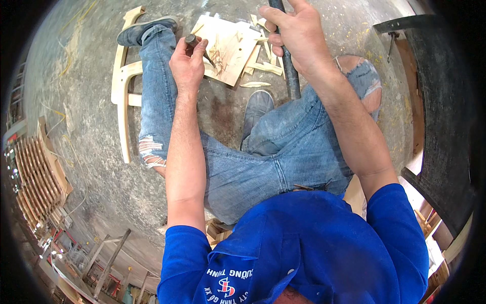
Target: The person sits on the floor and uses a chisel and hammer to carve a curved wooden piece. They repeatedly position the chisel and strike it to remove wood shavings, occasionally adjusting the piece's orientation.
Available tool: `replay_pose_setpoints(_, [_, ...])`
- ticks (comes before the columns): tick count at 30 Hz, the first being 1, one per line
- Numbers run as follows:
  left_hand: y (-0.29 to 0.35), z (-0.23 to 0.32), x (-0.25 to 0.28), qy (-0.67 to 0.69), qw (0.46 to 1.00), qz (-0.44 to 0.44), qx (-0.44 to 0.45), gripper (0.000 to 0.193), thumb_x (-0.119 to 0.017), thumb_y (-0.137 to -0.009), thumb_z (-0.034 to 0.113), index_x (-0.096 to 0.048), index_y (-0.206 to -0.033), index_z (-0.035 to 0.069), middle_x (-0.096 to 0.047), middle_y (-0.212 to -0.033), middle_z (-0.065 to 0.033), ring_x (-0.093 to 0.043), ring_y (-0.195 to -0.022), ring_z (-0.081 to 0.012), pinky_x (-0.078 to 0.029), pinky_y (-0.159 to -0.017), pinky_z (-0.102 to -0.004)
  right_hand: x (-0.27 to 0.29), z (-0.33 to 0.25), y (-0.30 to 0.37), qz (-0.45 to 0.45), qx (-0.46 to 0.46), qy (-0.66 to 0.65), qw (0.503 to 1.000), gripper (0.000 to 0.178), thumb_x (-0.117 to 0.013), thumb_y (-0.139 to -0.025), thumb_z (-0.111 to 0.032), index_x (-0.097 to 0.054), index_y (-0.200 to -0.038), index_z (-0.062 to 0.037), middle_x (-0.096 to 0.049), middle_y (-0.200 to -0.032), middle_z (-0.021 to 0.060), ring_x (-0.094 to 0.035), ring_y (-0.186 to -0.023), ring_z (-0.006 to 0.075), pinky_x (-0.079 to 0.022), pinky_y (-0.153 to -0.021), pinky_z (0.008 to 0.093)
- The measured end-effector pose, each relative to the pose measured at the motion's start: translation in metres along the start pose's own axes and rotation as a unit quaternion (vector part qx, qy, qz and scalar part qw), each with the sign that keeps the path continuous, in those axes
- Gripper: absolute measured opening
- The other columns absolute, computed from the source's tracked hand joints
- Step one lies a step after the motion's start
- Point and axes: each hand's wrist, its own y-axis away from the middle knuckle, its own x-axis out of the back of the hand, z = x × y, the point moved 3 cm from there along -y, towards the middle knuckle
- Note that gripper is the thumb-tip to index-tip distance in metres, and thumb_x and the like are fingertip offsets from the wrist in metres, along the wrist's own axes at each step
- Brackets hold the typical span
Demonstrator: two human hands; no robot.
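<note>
My left hand (188,66) is closed around a chisel (191,39). The chisel's round butt end shows above the fist, and a dark, narrow part comes out below, over a pale wooden board (238,38). Curled shavings lie on the board, which also has a few small dark holes. A long, dark round bar (289,68) is gripped in my right hand (301,38), to the right of the board. The bar's upper end runs out of view, and its lower end is close to my thigh. Fingers partly hide both tools.
Wood slivers (266,67) lie around the board. Beside my left leg, partly under it, is a curved wooden frame (121,83). A row of wooden slats (38,172) stands at far left. A large black curved panel (440,101) rises at the right.
</note>
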Motion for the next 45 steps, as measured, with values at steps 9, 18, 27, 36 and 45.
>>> replay_pose_setpoints(9, [0.017, 0.015, -0.001, -0.054, 0.998, 0.009, -0.024, 0.024, -0.086, -0.091, 0.018, -0.073, -0.105, 0.003, -0.079, -0.096, -0.0052, -0.074, -0.089, -0.0115, -0.058, -0.080, -0.0295, -0.002, -0.008, 0.007, -0.024, 0.129, 0.156, 0.979, 0.063, -0.063, -0.096, -0.002, -0.048, -0.158, -0.0032, -0.069, -0.084, 0.0063, -0.062, -0.063, 0.0138, -0.053, -0.059, 0.0297])
replay_pose_setpoints(18, [0.028, 0.009, -0.010, -0.075, 0.996, -0.011, -0.050, 0.022, -0.083, -0.093, 0.009, -0.072, -0.110, 0.001, -0.077, -0.096, -0.0028, -0.070, -0.091, -0.0086, -0.056, -0.078, -0.0257, -0.012, -0.020, 0.027, -0.168, 0.200, 0.256, 0.931, 0.059, -0.062, -0.099, -0.011, -0.049, -0.157, -0.0042, -0.069, -0.127, 0.0325, -0.074, -0.108, 0.0342, -0.057, -0.089, 0.0358])
replay_pose_setpoints(27, [0.034, 0.011, -0.009, -0.096, 0.992, 0.058, -0.056, 0.022, -0.085, -0.088, 0.009, -0.070, -0.102, 0.001, -0.074, -0.091, -0.0084, -0.071, -0.080, -0.0159, -0.062, -0.076, -0.0326, -0.024, 0.033, 0.067, -0.128, 0.276, 0.380, 0.874, 0.054, -0.064, -0.103, -0.014, -0.054, -0.155, -0.0196, -0.074, -0.086, 0.0193, -0.073, -0.069, 0.0316, -0.058, -0.064, 0.0435])
replay_pose_setpoints(36, [0.038, 0.015, -0.008, -0.077, 0.990, 0.043, -0.108, 0.024, -0.087, -0.086, 0.011, -0.072, -0.101, 0.001, -0.074, -0.093, -0.0095, -0.073, -0.082, -0.0174, -0.061, -0.074, -0.0328, -0.034, -0.053, 0.061, -0.057, 0.468, 0.192, 0.861, 0.052, -0.061, -0.103, -0.003, -0.051, -0.153, -0.0018, -0.075, -0.106, 0.0234, -0.073, -0.086, 0.0265, -0.057, -0.076, 0.0358])
replay_pose_setpoints(45, [0.026, 0.007, -0.018, -0.107, 0.991, 0.022, -0.078, 0.024, -0.087, -0.085, 0.011, -0.076, -0.104, 0.002, -0.076, -0.091, -0.0084, -0.073, -0.078, -0.0156, -0.058, -0.073, -0.0313, -0.030, 0.028, 0.061, -0.143, 0.262, 0.375, 0.878, 0.053, -0.063, -0.101, -0.013, -0.054, -0.153, -0.0096, -0.072, -0.084, 0.0240, -0.072, -0.070, 0.0353, -0.059, -0.067, 0.0455])
